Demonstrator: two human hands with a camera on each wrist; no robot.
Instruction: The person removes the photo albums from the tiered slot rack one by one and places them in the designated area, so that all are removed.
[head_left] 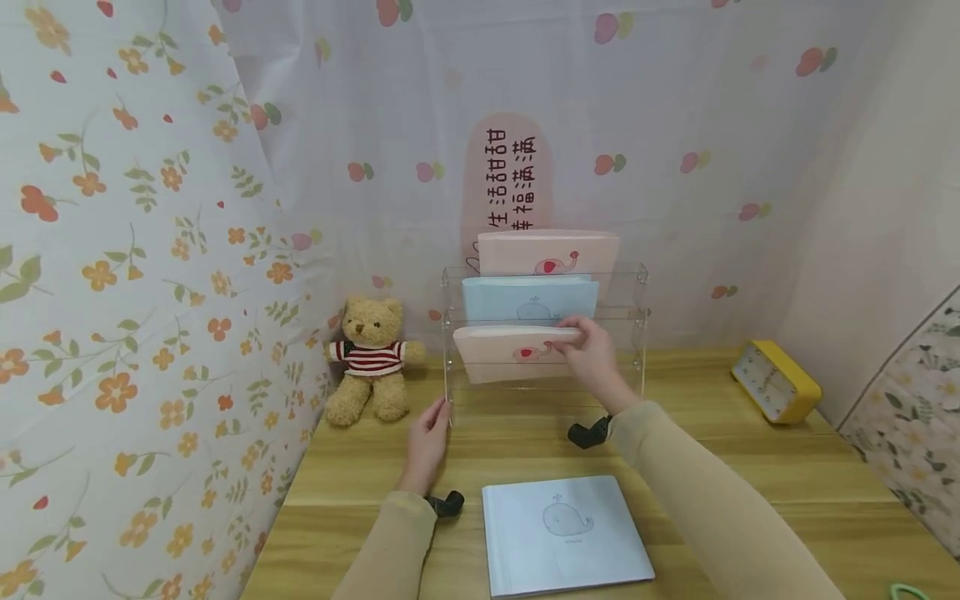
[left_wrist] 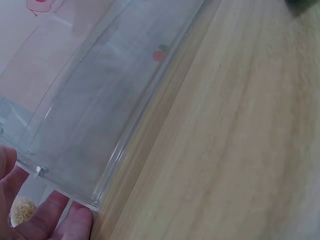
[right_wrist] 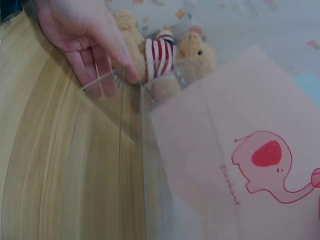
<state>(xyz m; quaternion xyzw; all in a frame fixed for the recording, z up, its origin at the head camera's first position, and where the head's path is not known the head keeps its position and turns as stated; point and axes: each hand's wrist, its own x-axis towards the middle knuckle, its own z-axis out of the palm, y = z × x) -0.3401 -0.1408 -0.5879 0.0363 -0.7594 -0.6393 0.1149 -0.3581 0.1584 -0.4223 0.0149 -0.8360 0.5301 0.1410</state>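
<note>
A clear acrylic rack (left_wrist: 95, 135) with stepped tiers stands at the back of the table. My left hand (head_left: 427, 442) grips its lower left side panel, the thumb on one face and the fingers on the other. In the lowest filled tier leans a pink booklet (head_left: 487, 358) with a red elephant drawing (right_wrist: 265, 160). My right hand (head_left: 592, 358) pinches the upper right edge of this booklet. Behind it, a light blue booklet (head_left: 487, 304) with a whale drawing sits one tier up. Another pink elephant booklet (head_left: 510, 254) occupies the top tier.
On the wooden table (head_left: 360, 500) in front of the rack lies a pale blue whale booklet (head_left: 525, 542). A teddy bear (head_left: 371, 354) in a striped shirt sits left of the rack. To the right stands a yellow clock (head_left: 798, 392). Patterned cloth (head_left: 360, 100) hangs behind.
</note>
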